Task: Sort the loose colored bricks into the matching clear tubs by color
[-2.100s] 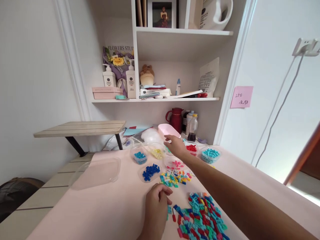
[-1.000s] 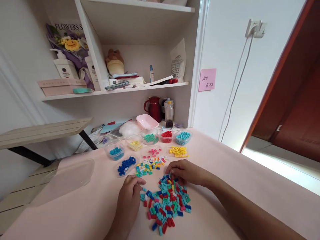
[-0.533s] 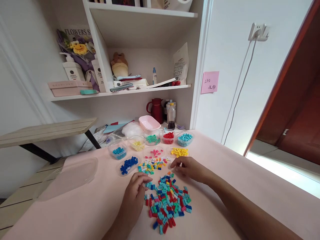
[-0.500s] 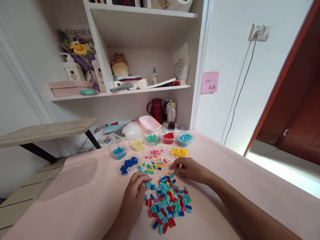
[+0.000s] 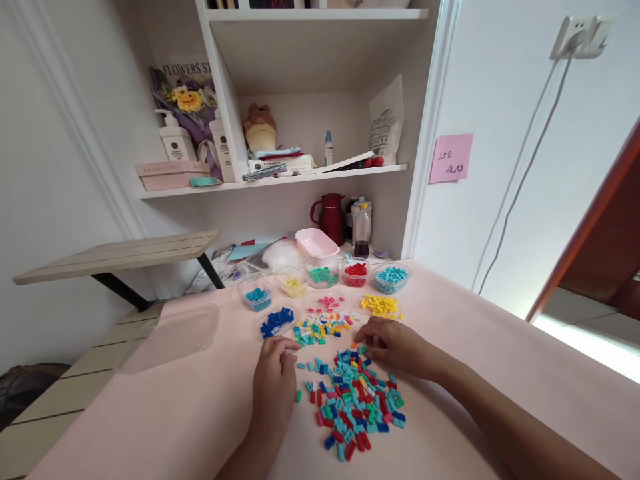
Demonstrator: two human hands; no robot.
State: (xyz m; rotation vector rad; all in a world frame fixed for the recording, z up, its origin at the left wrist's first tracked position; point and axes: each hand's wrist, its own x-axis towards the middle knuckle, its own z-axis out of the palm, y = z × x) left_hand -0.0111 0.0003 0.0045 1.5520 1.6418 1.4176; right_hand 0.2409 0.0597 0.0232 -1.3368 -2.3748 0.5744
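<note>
A mixed pile of small toy bricks (image 5: 357,400), mostly turquoise, red and blue, lies on the pink tabletop between my two hands. My left hand (image 5: 274,383) rests at the pile's left side, thumb and forefinger a little apart with nothing visible between them. A few loose turquoise bricks (image 5: 313,366) and a green brick (image 5: 299,396) lie just right of it. At the pile's far right edge, my right hand (image 5: 395,345) arches palm down, fingers bent and apart. Its fingertips are close to an orange brick (image 5: 354,345) and a green brick (image 5: 363,349).
Beyond the pile are a smaller mixed heap (image 5: 320,327), dark blue bricks (image 5: 277,322), pink bricks (image 5: 327,303) and yellow bricks (image 5: 380,304). Clear tubs hold red bricks (image 5: 355,269), turquoise bricks (image 5: 391,275) and other colours. A clear lid (image 5: 175,337) lies left; a pink basin (image 5: 317,244) stands behind.
The view has swung left, so everything sits further right. My left hand has drawn slightly away from the pile, leaving loose bricks in the gap. My right hand stays near the same spot.
</note>
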